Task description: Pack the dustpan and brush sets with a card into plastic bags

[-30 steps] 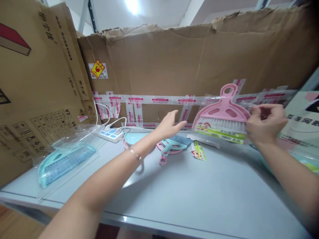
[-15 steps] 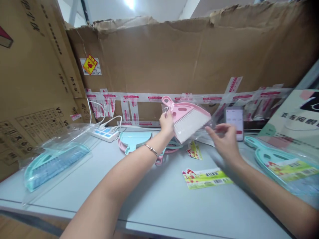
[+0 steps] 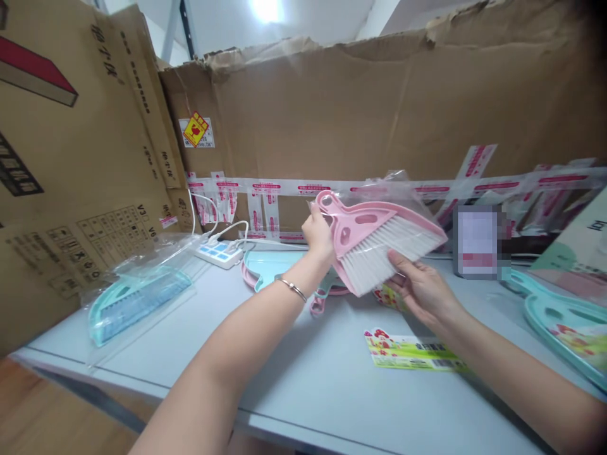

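The left carton (image 3: 71, 158) reads "V3" and "V6", while a yellow red-glass sign (image 3: 196, 129) marks the rear carton (image 3: 308, 114).

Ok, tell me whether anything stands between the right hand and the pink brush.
Only clear plastic might: it juts up above the pink brush, but I can't tell whether it covers the bristles where the right hand touches. Nothing else visible stands between them; the left hand grips the other end.

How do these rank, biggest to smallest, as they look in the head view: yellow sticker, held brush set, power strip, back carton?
1. back carton
2. held brush set
3. power strip
4. yellow sticker
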`<state>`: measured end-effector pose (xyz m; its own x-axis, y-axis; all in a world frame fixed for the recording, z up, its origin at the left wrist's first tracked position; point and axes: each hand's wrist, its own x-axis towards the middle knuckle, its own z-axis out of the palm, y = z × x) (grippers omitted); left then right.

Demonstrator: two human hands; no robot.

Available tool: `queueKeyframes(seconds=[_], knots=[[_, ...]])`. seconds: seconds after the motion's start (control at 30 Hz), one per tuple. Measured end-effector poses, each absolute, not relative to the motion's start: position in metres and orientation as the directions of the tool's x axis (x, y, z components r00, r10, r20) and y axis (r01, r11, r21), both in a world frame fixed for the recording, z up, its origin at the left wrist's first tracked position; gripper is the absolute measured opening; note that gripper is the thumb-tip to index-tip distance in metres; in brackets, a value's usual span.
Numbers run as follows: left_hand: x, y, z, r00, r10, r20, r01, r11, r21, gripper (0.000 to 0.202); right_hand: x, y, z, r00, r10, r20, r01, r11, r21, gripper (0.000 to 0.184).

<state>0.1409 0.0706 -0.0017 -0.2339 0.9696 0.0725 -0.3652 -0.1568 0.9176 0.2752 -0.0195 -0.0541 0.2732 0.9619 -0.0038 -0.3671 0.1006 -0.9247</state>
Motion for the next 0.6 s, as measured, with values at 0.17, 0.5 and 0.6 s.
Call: queueKeyframes(seconds=[0.17, 0.5, 0.6], knots=[[0.091, 0.078, 0.012, 0.034, 0.993, 0.115, -0.302, -0.099, 0.948, 0.037, 0.268, -0.028, -0.047, 0.108, 0.993, -0.039, -0.274, -0.007, -0.962, 0.031], [0.016, 0.045, 0.062, 0.605, 0.777, 0.172, 0.352, -0.456, 0.817, 0.024, 0.282, -0.039, -0.034, -0.236, 0.968, 0.087, 0.044, 0.100, -0.994, 0.043], [0.015, 0.030, 0.053, 0.615, 0.759, 0.212, 0.252, -0.444, 0.860, 0.025, 0.280, -0.041, -0.035, -0.219, 0.975, 0.047, 0.051, 0.060, -0.997, 0.044]])
